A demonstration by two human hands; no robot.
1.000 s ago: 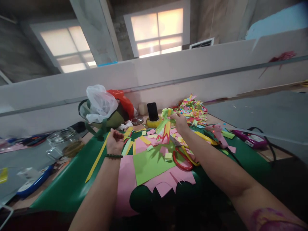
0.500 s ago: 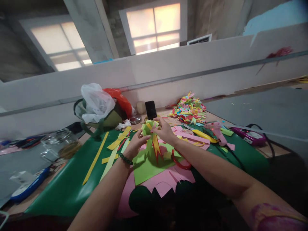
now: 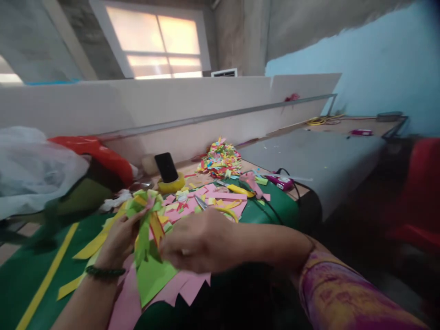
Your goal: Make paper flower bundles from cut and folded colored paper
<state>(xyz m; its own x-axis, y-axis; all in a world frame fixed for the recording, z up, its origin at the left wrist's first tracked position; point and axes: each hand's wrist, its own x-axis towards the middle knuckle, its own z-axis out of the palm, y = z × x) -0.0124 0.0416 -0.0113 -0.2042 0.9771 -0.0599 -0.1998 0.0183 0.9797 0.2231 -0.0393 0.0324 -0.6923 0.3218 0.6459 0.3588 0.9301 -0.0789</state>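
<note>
A rosette of green and yellow paper strips (image 3: pixel 146 205) is in my left hand (image 3: pixel 125 231), its fingers closed on the lower left side. From the rosette hang a green paper tail (image 3: pixel 141 240) and a yellow tail with red edges (image 3: pixel 156 228). My right hand (image 3: pixel 202 238) is blurred, its fingers curled close to the red-edged tail; what they hold, if anything, is hidden. Just behind it a pointed metal scissor blade (image 3: pixel 200 202) shows, its handle out of sight. Beneath lie a green sheet (image 3: pixel 154 279) and cut pink paper (image 3: pixel 190 288).
A pink glue gun (image 3: pixel 252 183) lies on the right beside a yellow-handled tool (image 3: pixel 240 190). Behind are a phone (image 3: pixel 166 167) on a yellow tape roll (image 3: pixel 172 184) and a heap of paper scraps (image 3: pixel 220 159). Bags (image 3: pixel 37 169) stand on the left.
The view has turned right, so things on the table appear further left. My right hand has left the rosette and come down toward me. The red scissor handle is now hidden.
</note>
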